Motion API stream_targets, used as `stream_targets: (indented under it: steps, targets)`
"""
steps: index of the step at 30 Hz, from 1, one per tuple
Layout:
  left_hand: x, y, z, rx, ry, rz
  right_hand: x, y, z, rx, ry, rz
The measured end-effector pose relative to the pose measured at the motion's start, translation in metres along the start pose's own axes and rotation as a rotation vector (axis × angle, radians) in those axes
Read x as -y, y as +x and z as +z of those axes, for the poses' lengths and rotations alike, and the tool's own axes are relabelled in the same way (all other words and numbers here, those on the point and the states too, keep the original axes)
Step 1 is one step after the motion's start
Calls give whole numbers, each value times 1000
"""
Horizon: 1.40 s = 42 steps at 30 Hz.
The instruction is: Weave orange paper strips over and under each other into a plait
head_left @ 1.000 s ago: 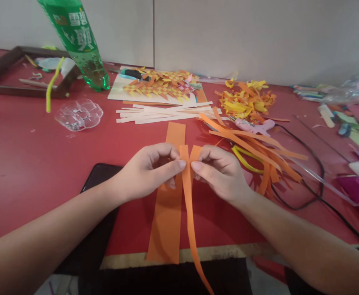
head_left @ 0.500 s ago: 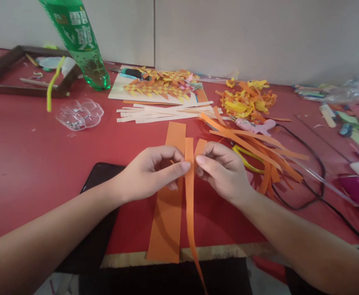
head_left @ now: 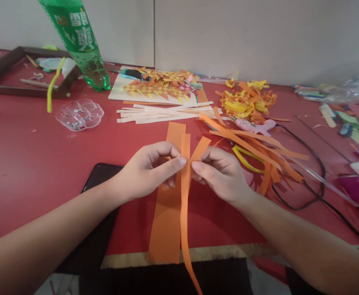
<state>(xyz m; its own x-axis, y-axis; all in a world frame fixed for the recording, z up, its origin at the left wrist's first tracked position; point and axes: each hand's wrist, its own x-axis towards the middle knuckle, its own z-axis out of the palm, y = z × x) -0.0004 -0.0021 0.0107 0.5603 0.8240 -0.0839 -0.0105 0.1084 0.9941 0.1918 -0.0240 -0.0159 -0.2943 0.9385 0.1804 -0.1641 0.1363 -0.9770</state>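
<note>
My left hand [head_left: 150, 170] and my right hand [head_left: 219, 172] meet over the red table [head_left: 28, 164], both pinching a narrow orange paper strip [head_left: 184, 205]. The strip is split at the top into two ends that rise above my fingertips. Its long tail hangs down past the table's front edge. Under it lies a wider orange paper band [head_left: 167, 213], flat on the table and untouched.
A pile of orange strips [head_left: 259, 147] and a pink glue gun [head_left: 254, 126] with black cable lie right of my hands. White strips [head_left: 163, 114], a woven orange-yellow mat [head_left: 161, 84], a green bottle [head_left: 81, 41], a clear plastic tray [head_left: 79, 114] and a dark phone [head_left: 101, 176] are around.
The split in the strip has grown: its two upper ends stand taller and wider apart. The hanging tail has swung slightly left. My hands stay together in nearly the same spot.
</note>
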Motion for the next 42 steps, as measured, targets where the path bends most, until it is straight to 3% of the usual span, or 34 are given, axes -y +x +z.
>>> stream_targets:
  steps: [5, 9, 12, 20, 31, 38, 42]
  targets:
    - [-1, -1, -1, -49, -54, -49, 0, 1, 0, -91, 57, 52]
    - [-1, -3, -2, 55, -52, -89, 0, 1, -1, -136, 95, 85]
    - [0, -4, -3, 107, -17, -85, -1, 0, -3, -123, 119, 100]
    - [-3, -1, 1, 55, -62, -41, -1, -1, 0, 38, 120, 129]
    - [2, -1, 0, 7, -88, -70, 0, -1, 1, 17, 30, 36]
    - [4, 0, -2, -45, -82, -93, -2, 0, 1, -68, 60, 56]
    - [2, -2, -2, 23, -73, -107, -2, 0, -1, -101, 100, 80]
